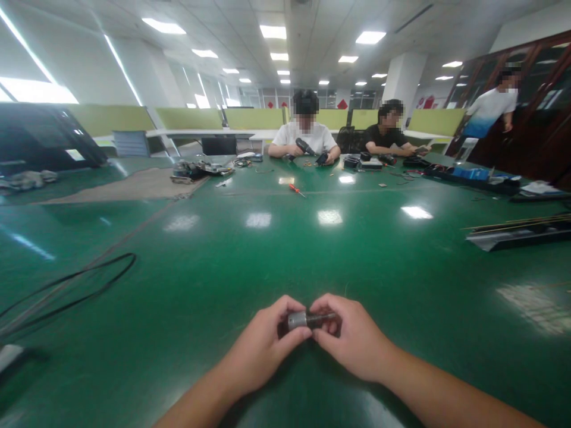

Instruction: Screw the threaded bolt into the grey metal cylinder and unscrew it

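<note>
Low over the near side of the green table, my two hands meet around a small metal part. It has a short, wide grey cylinder with a small dark hole in its side, and a thinner dark shaft extends from it to the right. My left hand is closed around the grey cylinder end, thumb in front. The fingers of my right hand curl around the shaft end. My fingers partly cover both ends, and I cannot tell whether cylinder and shaft are one piece.
A black cable loops across the left side. Farther off lies a red-handled screwdriver. A dark metal channel with thin rods sits at right. Across the table, one person holds a power drill; another person sits beside them.
</note>
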A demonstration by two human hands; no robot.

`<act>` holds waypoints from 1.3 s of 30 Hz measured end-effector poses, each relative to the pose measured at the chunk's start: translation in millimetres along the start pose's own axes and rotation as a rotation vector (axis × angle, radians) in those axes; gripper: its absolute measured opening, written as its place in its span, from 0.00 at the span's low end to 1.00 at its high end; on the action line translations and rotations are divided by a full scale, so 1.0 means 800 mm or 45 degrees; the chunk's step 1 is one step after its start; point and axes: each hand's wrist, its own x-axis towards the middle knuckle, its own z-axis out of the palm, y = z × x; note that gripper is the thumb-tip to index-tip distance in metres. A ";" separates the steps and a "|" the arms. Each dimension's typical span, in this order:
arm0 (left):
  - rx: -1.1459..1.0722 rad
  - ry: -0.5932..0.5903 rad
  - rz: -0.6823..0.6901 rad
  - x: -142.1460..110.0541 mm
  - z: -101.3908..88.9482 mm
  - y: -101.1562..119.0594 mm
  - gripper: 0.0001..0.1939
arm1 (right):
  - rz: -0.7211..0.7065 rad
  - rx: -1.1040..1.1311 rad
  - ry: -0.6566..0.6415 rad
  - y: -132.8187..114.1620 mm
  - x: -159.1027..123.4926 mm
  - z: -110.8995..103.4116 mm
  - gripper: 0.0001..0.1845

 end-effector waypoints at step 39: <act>-0.065 -0.033 0.009 0.001 -0.001 -0.004 0.11 | 0.030 0.045 -0.017 -0.006 -0.001 -0.005 0.07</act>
